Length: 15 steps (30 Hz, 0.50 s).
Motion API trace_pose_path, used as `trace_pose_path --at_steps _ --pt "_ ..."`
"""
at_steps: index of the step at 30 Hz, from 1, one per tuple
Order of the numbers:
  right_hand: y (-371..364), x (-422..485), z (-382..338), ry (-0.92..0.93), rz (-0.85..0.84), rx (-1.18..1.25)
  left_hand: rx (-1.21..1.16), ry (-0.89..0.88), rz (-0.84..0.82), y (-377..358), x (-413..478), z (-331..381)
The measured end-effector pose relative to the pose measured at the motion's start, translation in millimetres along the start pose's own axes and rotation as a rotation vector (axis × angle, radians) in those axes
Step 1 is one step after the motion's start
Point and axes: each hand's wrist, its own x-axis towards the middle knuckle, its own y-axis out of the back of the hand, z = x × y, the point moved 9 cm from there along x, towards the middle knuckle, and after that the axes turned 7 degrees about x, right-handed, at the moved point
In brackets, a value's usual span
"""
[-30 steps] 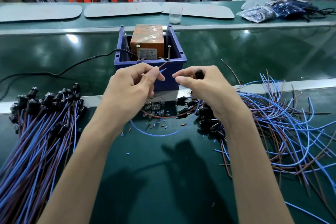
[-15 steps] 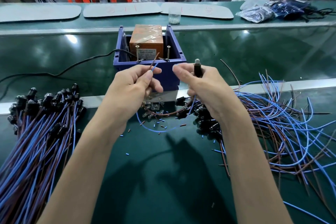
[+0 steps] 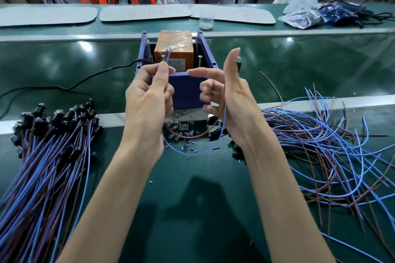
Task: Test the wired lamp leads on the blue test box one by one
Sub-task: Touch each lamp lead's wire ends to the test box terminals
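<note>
Lamp lead (image 3: 224, 117) | left hand (image 3: 147, 102) pinches tip | right hand (image 3: 235, 102) grips socket (image 3: 238, 62)

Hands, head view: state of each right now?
Left hand: pinching the blue lead near its end.
Right hand: holding the black lamp socket behind its thumb, index finger straight.

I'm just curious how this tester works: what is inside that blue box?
An orange block wrapped in clear tape and two upright metal screws. The front wall and the left hand, pinching a blue lead, hide the box floor and the screws' bases.
</note>
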Motion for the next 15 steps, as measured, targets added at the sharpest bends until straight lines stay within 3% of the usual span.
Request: trace_pose_path --at_steps 6,10,15 --pt "11.5 -1.0 10.9 -0.111 0.046 -0.142 -0.157 -0.102 0.16 18.1 -2.1 10.3" --pt "3.5 1.6 3.5 0.023 -0.03 -0.167 -0.182 -0.108 0.196 16.9 -3.7 9.6" --pt "2.3 0.9 -4.8 0.082 -0.031 -0.078 -0.184 -0.098 0.119 3.3 -3.8 5.2"
